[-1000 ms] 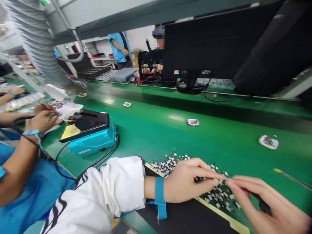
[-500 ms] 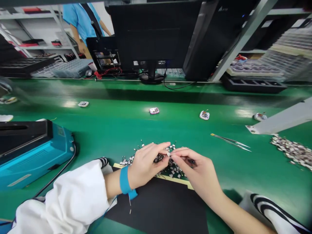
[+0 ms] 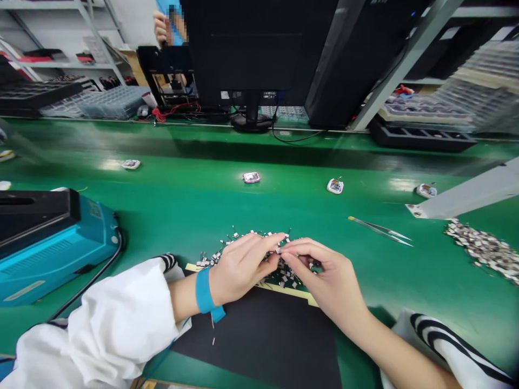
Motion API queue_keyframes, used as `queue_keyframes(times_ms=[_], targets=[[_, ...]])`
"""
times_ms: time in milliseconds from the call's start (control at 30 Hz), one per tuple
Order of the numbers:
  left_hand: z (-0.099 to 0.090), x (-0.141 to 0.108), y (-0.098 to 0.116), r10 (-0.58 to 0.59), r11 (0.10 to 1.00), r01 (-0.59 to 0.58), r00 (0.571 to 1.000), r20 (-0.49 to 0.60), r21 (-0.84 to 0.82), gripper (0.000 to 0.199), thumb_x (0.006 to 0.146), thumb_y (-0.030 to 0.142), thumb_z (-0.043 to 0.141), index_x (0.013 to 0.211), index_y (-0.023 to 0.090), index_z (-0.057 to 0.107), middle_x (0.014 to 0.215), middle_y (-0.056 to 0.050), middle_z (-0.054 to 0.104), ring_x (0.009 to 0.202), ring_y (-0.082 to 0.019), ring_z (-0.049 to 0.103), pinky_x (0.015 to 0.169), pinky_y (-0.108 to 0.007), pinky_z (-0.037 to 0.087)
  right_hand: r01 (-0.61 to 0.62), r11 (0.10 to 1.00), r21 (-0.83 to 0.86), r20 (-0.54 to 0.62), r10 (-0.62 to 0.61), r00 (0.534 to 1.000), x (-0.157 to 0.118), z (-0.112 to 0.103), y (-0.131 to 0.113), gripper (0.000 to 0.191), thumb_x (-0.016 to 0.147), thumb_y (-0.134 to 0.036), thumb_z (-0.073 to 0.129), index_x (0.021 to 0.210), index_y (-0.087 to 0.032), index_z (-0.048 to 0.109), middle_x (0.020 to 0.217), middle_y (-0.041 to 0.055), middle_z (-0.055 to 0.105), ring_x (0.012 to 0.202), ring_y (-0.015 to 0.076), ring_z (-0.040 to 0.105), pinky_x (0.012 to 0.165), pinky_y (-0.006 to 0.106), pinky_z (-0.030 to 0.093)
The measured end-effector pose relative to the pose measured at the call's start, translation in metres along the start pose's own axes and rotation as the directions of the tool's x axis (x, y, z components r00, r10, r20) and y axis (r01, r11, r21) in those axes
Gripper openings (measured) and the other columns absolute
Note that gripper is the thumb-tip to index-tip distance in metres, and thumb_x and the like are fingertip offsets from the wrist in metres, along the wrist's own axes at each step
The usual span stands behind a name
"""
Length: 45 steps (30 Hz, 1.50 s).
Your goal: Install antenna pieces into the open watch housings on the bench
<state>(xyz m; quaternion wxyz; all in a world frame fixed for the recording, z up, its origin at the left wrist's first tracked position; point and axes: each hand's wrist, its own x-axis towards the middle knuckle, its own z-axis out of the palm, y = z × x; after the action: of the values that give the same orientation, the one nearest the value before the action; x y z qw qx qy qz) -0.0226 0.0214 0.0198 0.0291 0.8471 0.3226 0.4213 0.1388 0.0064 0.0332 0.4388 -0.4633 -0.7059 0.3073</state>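
Note:
My left hand (image 3: 243, 265), with a blue band round its wrist, pinches a small whitish part with a dark end (image 3: 279, 250) between thumb and forefinger. From the right, the thumb and forefinger of my right hand (image 3: 324, 270) close on the same part, fingertips almost meeting those of the left. Under both hands lies a pile of small silver-white parts with short dark leads (image 3: 287, 278), partly hidden by the fingers. Along the pile's near side runs a yellow strip (image 3: 294, 292), bordering a black sheet (image 3: 267, 335).
Tweezers (image 3: 381, 231) lie right of my hands, near a heap of small parts (image 3: 482, 251). Several white-rimmed devices, one being (image 3: 251, 177), line the green bench. A blue-black machine (image 3: 57, 243) stands left. A monitor (image 3: 259, 54) and a person's hand (image 3: 160, 29) are behind.
My view has tilted slightly, so the bench sits a little higher in the picture. Both hands stay together at the small part. The person behind has raised a hand.

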Motion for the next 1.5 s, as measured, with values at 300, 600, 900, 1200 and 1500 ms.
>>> queue_keyframes(times_ms=[300, 600, 900, 1200, 1500], targets=[[0.000, -0.001, -0.001, 0.107, 0.991, -0.109, 0.994, 0.032, 0.082, 0.032, 0.079, 0.011, 0.050, 0.110, 0.008, 0.044, 0.079, -0.006, 0.062, 0.073, -0.012, 0.055, 0.068, -0.023, 0.047, 0.000, 1.000, -0.021, 0.000, 0.000, 1.000, -0.001, 0.001, 0.000, 0.008, 0.074, -0.015, 0.057, 0.067, -0.017, 0.060, 0.074, -0.0011, 0.062, 0.060, 0.0059, 0.052, 0.051, 0.017, 0.038], [0.000, 0.005, -0.001, 0.019, 0.983, -0.029, 0.998, -0.056, -0.179, 0.020, 0.072, 0.013, 0.061, 0.091, 0.014, 0.054, 0.072, 0.000, 0.065, 0.066, -0.007, 0.059, 0.063, -0.016, 0.046, -0.511, 0.749, 0.423, 0.286, 0.424, 0.859, 0.012, -0.011, 0.002, 0.022, 0.059, -0.026, 0.070, 0.052, -0.015, 0.052, 0.064, -0.0014, 0.059, 0.061, 0.0079, 0.051, 0.058, 0.020, 0.039], [-0.033, 0.018, -0.026, -0.185, 0.952, 0.198, 0.980, 0.073, -0.234, 0.013, 0.075, 0.015, 0.056, 0.087, 0.015, 0.062, 0.081, -0.004, 0.063, 0.075, -0.009, 0.058, 0.068, -0.017, 0.048, -0.177, 0.947, -0.269, 0.326, 0.262, 0.908, 0.029, -0.028, 0.029, 0.019, 0.073, -0.031, 0.055, 0.083, -0.017, 0.061, 0.067, 0.0002, 0.053, 0.051, 0.0082, 0.038, 0.050, 0.023, 0.033], [-0.052, 0.015, -0.119, -0.573, 0.797, 0.562, 0.819, 0.016, -0.222, 0.016, 0.072, 0.027, 0.058, 0.078, 0.013, 0.063, 0.082, -0.005, 0.062, 0.074, -0.013, 0.061, 0.073, -0.025, 0.052, 0.241, 0.859, -0.452, 0.438, -0.022, 0.899, 0.172, 0.025, 0.069, 0.044, 0.071, -0.017, 0.058, 0.113, -0.015, 0.048, 0.110, 0.0082, 0.051, 0.082, 0.0152, 0.052, 0.075, 0.028, 0.042], [-0.024, 0.008, -0.148, -0.656, 0.719, 0.651, 0.751, 0.071, -0.243, 0.022, 0.078, 0.024, 0.051, 0.095, 0.013, 0.060, 0.090, -0.006, 0.064, 0.075, -0.012, 0.062, 0.075, -0.024, 0.051, 0.342, 0.829, -0.443, 0.490, -0.096, 0.866, 0.200, 0.063, 0.096, 0.031, 0.072, -0.033, 0.059, 0.096, -0.014, 0.054, 0.090, 0.0070, 0.053, 0.081, 0.0179, 0.052, 0.072, 0.030, 0.043]])
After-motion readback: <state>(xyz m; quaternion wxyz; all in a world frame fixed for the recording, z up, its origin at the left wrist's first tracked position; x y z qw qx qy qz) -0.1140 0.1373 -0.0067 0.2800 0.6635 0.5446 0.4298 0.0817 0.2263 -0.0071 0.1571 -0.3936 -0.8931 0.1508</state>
